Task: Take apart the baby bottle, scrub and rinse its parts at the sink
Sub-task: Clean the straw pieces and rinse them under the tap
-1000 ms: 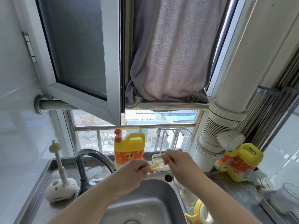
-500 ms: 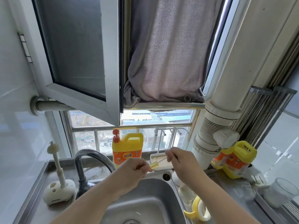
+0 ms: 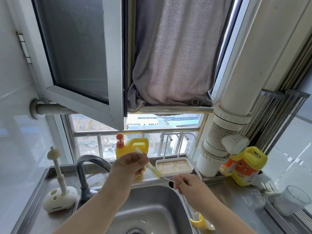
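My left hand [image 3: 130, 165] pinches a pale, yellow-tipped straw tube [image 3: 152, 168] above the steel sink [image 3: 150, 210]. The tube slants from upper left down to the right. My right hand [image 3: 190, 187] is closed on a thin white wire-like straw brush [image 3: 167, 179] whose far end meets the tube's lower yellow tip. A clear bottle part with a yellow handle ring [image 3: 200, 222] lies on the counter at the sink's right edge, partly hidden by my right forearm.
A curved faucet [image 3: 86, 166] stands at the sink's back left, with a white bottle brush in its holder [image 3: 58, 198] further left. Behind are a yellow detergent jug [image 3: 135, 146], a white soap tray [image 3: 173, 166], a second jug [image 3: 244, 168] and a glass cup [image 3: 292, 202].
My left hand rose and tilted the tube up to the left. My right hand dropped and pulled back right, so more of the thin brush shows outside the tube.
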The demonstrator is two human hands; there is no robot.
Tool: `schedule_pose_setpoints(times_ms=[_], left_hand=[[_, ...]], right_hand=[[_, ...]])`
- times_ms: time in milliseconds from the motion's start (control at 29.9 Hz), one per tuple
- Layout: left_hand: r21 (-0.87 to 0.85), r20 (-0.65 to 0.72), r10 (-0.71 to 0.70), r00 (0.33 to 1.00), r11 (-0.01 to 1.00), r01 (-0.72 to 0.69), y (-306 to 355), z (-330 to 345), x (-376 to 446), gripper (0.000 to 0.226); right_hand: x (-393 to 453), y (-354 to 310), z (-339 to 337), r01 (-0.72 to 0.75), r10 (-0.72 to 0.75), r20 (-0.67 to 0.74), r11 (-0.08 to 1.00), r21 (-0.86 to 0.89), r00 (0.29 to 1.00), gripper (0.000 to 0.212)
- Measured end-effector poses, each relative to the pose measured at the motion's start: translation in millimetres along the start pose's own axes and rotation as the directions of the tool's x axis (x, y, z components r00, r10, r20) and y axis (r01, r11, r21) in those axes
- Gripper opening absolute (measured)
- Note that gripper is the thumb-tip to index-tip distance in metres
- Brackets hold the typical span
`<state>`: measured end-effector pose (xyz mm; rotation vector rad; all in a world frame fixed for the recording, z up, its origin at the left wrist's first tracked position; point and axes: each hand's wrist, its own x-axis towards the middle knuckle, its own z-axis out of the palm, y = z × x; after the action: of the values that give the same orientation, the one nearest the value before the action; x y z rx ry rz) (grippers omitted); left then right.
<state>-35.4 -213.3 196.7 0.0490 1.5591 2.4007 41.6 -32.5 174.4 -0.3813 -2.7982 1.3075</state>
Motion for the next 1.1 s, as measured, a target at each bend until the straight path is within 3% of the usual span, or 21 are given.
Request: schedule_pose_setpoints(times_ms=[100,200,301,401,735,1103], left_hand=[[0.303,-0.021,0.150,0.988,0.943,-0.137,1.7,-4.0,5.0,0.024],[0.591,0.188,0.205,0.960,0.757,-0.278,-0.7,-8.6,8.2,0.032],[0.682,0.397,0.133,0.908,0.619,-0.389,-9.3,-7.5,7.2,0.027],[0.697,0.477,0.143,0.867,0.540,-0.472,-12.3,-6.0,6.3,0.018],[0.669,0.457,0.194,0.868,0.568,-0.479,-7.4,-8.2,11.4,0.018],[0.668,0.461,0.160,0.873,0.586,-0.460,-6.2,-9.6,14.4,0.017]], right_hand=[[-2.4,10.4,-17.1,-0.073,0.068,-0.054,0.992,-0.104,0.996,0.037],[-5.8,-0.2,-38.2,0.008,-0.034,-0.174,0.989,-0.150,0.984,0.031],[-6.1,-24.7,-51.1,0.201,-0.264,-0.267,0.949,-0.241,0.927,0.026],[-4.5,-36.9,-57.7,0.292,-0.396,-0.283,0.892,-0.345,0.874,0.025],[-4.2,-38.8,-58.5,0.319,-0.424,-0.242,0.871,-0.375,0.873,0.021],[1.0,-36.0,-57.4,0.288,-0.382,-0.243,0.893,-0.347,0.891,0.028]])
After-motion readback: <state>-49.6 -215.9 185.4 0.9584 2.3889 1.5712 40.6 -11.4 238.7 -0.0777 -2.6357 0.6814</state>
